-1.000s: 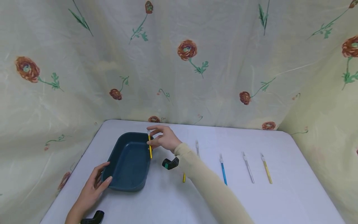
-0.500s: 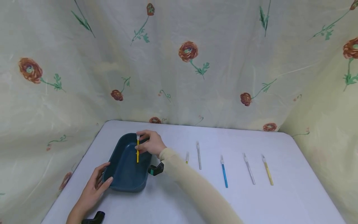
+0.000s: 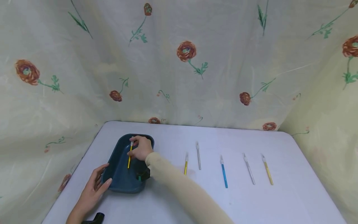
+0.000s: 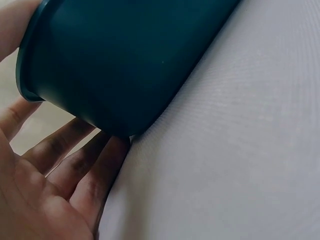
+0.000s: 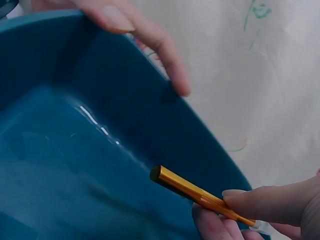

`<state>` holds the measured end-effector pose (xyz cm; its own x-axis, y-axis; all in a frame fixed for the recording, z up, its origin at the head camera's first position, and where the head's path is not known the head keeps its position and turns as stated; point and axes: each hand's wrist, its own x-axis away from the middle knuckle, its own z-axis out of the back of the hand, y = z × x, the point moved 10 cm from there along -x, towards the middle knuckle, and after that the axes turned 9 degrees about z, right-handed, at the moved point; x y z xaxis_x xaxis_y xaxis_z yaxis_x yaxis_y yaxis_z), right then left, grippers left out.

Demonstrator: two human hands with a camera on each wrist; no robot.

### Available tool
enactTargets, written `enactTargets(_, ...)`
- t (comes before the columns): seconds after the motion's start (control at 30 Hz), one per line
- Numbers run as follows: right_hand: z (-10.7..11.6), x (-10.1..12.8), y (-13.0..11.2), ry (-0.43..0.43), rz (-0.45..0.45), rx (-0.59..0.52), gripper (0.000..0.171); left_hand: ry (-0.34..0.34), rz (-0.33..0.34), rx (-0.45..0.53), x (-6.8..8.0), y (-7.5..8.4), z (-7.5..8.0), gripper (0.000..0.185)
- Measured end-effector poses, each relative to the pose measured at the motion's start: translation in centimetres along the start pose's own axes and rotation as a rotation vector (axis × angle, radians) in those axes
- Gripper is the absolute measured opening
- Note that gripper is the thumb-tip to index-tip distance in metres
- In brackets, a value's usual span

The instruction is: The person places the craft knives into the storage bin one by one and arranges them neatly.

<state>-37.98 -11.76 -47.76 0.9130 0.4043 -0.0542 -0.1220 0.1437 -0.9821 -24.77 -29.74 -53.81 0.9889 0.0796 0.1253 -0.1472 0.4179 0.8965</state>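
A yellow-gold craft knife (image 3: 129,162) with a clear cap is pinched between the thumb and fingers of my right hand (image 3: 142,148). It hangs over the inside of a dark blue plastic basin (image 3: 123,182). In the right wrist view the knife's knurled gold handle (image 5: 182,185) points up and left, its capped end by the fingers. My left hand (image 3: 90,194) grips the basin's near left corner, thumb at the rim and fingers round the outside. From the left wrist view, the fingertips (image 4: 117,145) reach the basin's lower edge, close to the table.
Right of the basin, several capped craft knives lie apart on the white table (image 3: 279,205): a yellow one (image 3: 185,165) partly behind the right sleeve, a silver one (image 3: 199,158), a blue one (image 3: 224,174), another silver one (image 3: 250,171) and a pale gold one (image 3: 268,171). A flowered curtain (image 3: 218,74) hangs behind.
My right hand has moved left with the gold craft knife, from the basin's right rim to over its inside. The left hand and basin have stayed in place.
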Motion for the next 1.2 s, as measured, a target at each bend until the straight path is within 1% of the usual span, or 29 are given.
enactTargets(0.2, -0.6, -0.7, 1.5, 0.029, -0.053, 0.027, 0.055, 0.003, -0.006, -0.002, 0.1, 0.1, 0.1, 0.071)
enactTargets(0.33, -1.2, -1.2, 2.0, 0.037, -0.070, 0.054, 0.055, 0.004, -0.006, 0.003, 0.1, 0.0, 0.3, 0.071)
enactTargets(0.43, -1.8, -1.4, 2.3, 0.040, -0.076, 0.089, 0.054, -0.001, 0.002, 0.012, 0.1, -0.1, 0.3, 0.071)
enactTargets(0.67, -2.5, -1.9, 3.9, 0.083, -0.114, 0.165, 0.054, -0.024, 0.028, 0.038, -0.1, -0.5, 0.2, 0.073)
enactTargets(0.9, -2.7, -2.1, 4.0, 0.073, -0.110, 0.248, 0.054, -0.031, 0.012, 0.053, -0.1, -0.3, 0.1, 0.072)
enactTargets(1.0, -2.7, -2.3, 3.9, 0.066, -0.091, 0.343, 0.051, -0.029, 0.012, 0.045, -0.1, -0.3, 0.2, 0.071)
enactTargets(1.07, -2.6, -2.3, 3.7, 0.067, -0.091, 0.380, 0.050, -0.027, 0.015, 0.039, 0.0, -0.3, 0.2, 0.071)
enactTargets(1.13, -2.5, -2.3, 3.6, 0.072, -0.092, 0.404, 0.049, -0.024, 0.017, 0.035, 0.0, -0.4, 0.2, 0.071)
enactTargets(1.2, -2.5, -2.2, 3.7, 0.075, -0.105, 0.397, 0.050, -0.023, 0.018, 0.035, 0.0, -0.4, 0.1, 0.071)
